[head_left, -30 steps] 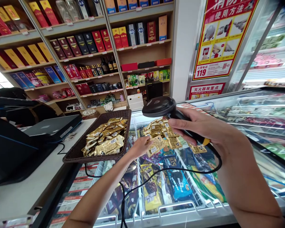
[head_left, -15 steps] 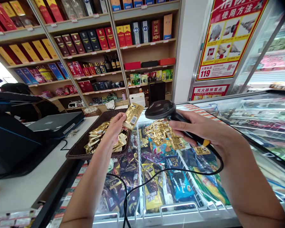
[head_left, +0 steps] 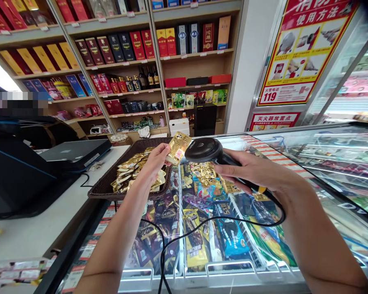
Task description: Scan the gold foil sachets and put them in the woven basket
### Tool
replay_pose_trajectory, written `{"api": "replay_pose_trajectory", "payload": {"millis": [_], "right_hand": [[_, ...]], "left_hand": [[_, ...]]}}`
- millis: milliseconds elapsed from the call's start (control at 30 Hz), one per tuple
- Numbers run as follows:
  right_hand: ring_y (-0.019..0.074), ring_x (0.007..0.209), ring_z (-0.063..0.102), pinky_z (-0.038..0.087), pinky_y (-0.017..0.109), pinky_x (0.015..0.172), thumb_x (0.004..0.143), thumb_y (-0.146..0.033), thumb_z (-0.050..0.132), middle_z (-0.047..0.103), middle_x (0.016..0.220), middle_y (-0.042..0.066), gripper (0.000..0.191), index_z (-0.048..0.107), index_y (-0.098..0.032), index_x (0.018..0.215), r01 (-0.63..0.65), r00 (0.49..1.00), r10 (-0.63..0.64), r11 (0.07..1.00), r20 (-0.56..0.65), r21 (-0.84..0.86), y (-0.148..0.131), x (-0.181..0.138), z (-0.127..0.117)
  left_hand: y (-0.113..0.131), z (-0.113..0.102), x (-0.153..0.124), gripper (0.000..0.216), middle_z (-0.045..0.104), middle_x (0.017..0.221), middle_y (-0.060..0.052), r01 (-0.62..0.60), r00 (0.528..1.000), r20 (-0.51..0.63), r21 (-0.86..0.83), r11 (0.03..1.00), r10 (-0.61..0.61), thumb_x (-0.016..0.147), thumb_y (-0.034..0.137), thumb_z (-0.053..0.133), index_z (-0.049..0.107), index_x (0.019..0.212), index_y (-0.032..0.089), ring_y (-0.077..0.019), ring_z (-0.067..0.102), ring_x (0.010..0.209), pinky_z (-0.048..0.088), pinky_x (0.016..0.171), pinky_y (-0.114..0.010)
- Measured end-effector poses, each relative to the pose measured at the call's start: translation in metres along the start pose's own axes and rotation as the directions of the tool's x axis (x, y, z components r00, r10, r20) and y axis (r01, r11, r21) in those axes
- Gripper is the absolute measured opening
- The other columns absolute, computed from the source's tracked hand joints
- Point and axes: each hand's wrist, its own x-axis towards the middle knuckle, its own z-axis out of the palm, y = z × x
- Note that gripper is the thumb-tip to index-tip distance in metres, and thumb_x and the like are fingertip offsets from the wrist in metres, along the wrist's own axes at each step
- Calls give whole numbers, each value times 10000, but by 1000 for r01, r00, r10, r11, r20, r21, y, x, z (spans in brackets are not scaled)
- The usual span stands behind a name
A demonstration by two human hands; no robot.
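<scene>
Between its thumb and fingers my left hand (head_left: 157,158) pinches a small gold packet (head_left: 179,148), its barcode lit reddish. My right hand (head_left: 248,168) is wrapped round the handle of a black barcode scanner (head_left: 204,149), whose head points at the packet from close by on the right. A brown woven basket (head_left: 102,185) of gold packets (head_left: 130,169) lies under and left of my left hand. Below the scanner, more gold packets (head_left: 206,171) are piled on the freezer's glass top, partly hidden by the scanner and my right hand.
The scanner's black cable (head_left: 233,219) loops across the glass of a freezer (head_left: 199,281) filled with wrapped ice creams. A counter (head_left: 53,212) with a dark monitor (head_left: 15,171) stands at left, a person partly behind it. Shelves of boxed bottles (head_left: 119,47) line the back.
The scanner head has come slightly left and down, closer to the packet. Reddish light now falls on the barcode. The view has shifted a little.
</scene>
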Motion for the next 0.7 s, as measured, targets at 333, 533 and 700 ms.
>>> {"api": "replay_pose_trajectory", "payload": {"millis": [333,533,700], "right_hand": [[76,359,403,330,233,424,849,-646,625,487,518,-86,459,475,-216,900,29,999,-30,999,22,22,-1,6,18],[67,350,402,341,229,420,835,-659,630,487,551,-94,480,482,-212,928,43,999,-44,996,19,72,-5,22,50],[60,340,409,379,232,437,855,-653,612,491,554,-95,465,463,-212,882,90,996,-91,982,-4,165,1,17,67]], "left_hand": [[-10,-37,9,228,537,652,25,-19,995,-97,52,998,24,807,367,661,562,712,185,-100,490,572,414,520,-199],[-21,-45,-5,249,497,628,33,4,998,-56,42,999,-2,789,374,666,545,673,190,-97,456,549,362,494,-202],[-28,-51,-12,254,517,625,29,55,998,-40,50,997,-53,773,388,690,564,685,185,-101,475,550,357,503,-201]]}}
